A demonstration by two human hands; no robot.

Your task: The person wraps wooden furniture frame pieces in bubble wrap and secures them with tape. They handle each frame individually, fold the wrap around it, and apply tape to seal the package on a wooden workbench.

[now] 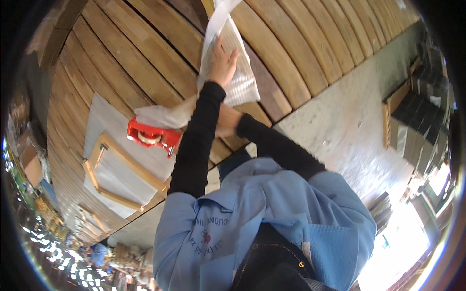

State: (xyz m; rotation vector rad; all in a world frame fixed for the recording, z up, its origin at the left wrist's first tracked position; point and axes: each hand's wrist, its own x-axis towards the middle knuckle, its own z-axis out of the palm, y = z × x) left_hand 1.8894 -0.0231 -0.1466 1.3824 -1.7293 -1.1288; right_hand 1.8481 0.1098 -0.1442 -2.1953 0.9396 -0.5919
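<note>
My left hand [224, 63] lies with fingers spread on a flat piece wrapped in whitish, see-through foam sheet [244, 87]. Below it, my right hand [227, 120] reaches across under my left forearm, which hides its fingers. On the other side of that forearm is a red tape dispenser [154, 137] with a roll of tape in it. Whether my right hand grips the dispenser cannot be made out. A loose strip of the whitish wrap [165, 116] lies against the dispenser and runs toward my left forearm.
Wooden slats [131, 63] form the work surface. To the left, a light wooden frame [128, 165] rests on a white sheet [104, 114]. Concrete floor [330, 131] lies to the right, with stacked dark pieces [420, 116] beyond it.
</note>
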